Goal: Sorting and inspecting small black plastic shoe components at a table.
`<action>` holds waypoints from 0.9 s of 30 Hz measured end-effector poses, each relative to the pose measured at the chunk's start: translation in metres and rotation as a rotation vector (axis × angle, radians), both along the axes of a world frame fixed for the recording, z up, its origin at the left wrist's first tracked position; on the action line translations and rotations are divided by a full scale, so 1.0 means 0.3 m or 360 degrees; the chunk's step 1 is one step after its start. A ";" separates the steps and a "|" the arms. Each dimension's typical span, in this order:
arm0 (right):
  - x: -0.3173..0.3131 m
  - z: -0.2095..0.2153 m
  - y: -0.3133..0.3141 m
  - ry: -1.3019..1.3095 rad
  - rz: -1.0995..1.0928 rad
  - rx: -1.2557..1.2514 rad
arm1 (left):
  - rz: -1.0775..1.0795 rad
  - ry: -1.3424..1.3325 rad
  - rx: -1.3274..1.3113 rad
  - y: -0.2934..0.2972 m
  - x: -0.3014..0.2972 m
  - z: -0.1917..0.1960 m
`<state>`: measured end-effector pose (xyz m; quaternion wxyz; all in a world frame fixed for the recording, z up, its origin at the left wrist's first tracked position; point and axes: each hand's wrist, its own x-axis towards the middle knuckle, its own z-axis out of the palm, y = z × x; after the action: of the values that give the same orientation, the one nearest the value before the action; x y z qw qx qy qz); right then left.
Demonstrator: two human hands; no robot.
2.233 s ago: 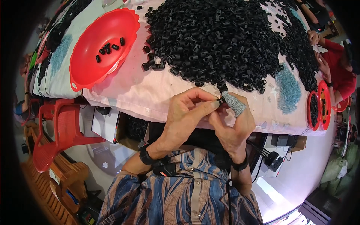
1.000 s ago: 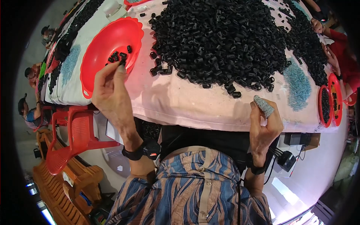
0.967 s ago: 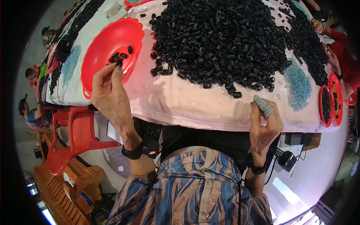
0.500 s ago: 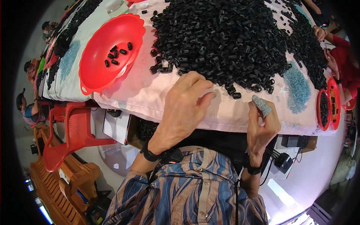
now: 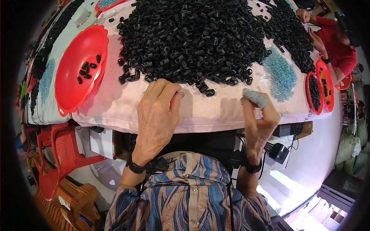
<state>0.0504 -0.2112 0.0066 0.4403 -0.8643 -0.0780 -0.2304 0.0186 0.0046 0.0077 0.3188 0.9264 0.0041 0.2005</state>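
My left hand is at the near edge of a large heap of small black plastic sleeve-like parts. Its fingers are curled with the thumb drawn in against them, and anything between them is hidden. Over the pink cloth to the right, my right hand has thumb and finger pinched together. A speckled grey-blue wrap covers its forefinger. Whatever the pinch holds, if anything, is too small to make out. Beside this hand lies a patch of tiny bluish pieces.
A red scalloped bowl with several black parts stands at the left. Red trays sit at the table's right end, near a person in red. A red plastic chair and wooden bench are lower left.
The view has swung, so the table appears shifted left. My left thumb has closed in toward its fingers. My right hand is slightly farther right of the loose parts at the heap's edge.
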 end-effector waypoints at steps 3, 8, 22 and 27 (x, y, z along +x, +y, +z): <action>-0.017 -0.004 0.075 0.0069 0.0373 0.0073 | -0.0044 -0.0038 -0.0164 0.013 -0.008 -0.007; 0.004 -0.014 0.205 -0.0169 0.0576 -0.0080 | -0.0029 0.0000 -0.0412 0.034 -0.021 0.003; 0.040 -0.031 0.276 -0.0399 0.0531 -0.0647 | 0.0027 0.0193 -0.1662 0.061 -0.047 -0.012; 0.000 -0.042 0.252 -0.0599 0.0875 -0.0648 | -0.0051 0.0194 -0.1939 0.079 -0.034 0.012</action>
<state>0.0505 -0.1355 -0.0058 0.2832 -0.8235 -0.4301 -0.2381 0.0083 0.0282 0.0113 0.7932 0.5874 0.1222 0.1040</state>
